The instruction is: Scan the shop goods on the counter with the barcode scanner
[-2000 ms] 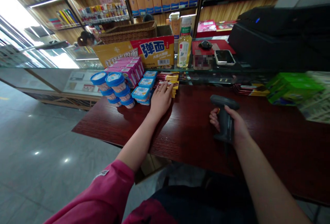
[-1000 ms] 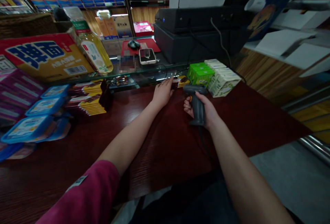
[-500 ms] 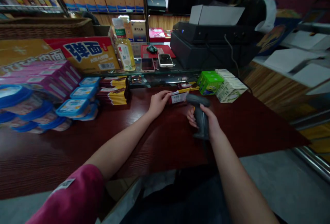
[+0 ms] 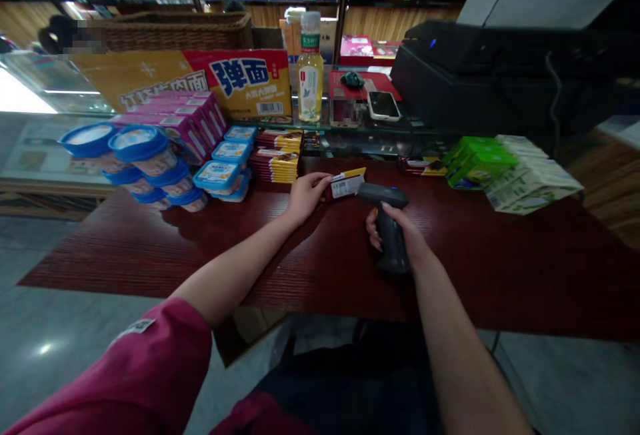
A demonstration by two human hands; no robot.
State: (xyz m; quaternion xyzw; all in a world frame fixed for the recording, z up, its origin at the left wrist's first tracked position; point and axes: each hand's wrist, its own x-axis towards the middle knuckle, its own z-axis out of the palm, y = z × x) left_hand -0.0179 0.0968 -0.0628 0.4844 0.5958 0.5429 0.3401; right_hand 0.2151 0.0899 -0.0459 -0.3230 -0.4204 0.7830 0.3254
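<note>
My left hand (image 4: 309,196) pinches one end of a flat chocolate bar (image 4: 347,185) in a dark red and yellow wrapper, its white barcode label facing me. My right hand (image 4: 400,231) is wrapped round the handle of a dark barcode scanner (image 4: 390,228). The scanner's head is close to the right end of the bar and points left at it. Left of my left hand stands a stack of similar chocolate bars (image 4: 276,165). A few more wrapped bars (image 4: 423,165) lie beyond the scanner, beside green boxes (image 4: 477,160).
Blue-lidded tubs (image 4: 137,148), flat blue-lidded boxes (image 4: 220,175) and pink cartons (image 4: 193,125) crowd the left of the dark wooden counter (image 4: 280,275). Behind are a drink bottle (image 4: 311,75), a phone (image 4: 383,106) and a black cash register (image 4: 475,81). Pale cartons (image 4: 533,181) stand right.
The view has swung left, so things appear shifted to the right. Both hands keep their holds, the scanner still facing the chocolate bar.
</note>
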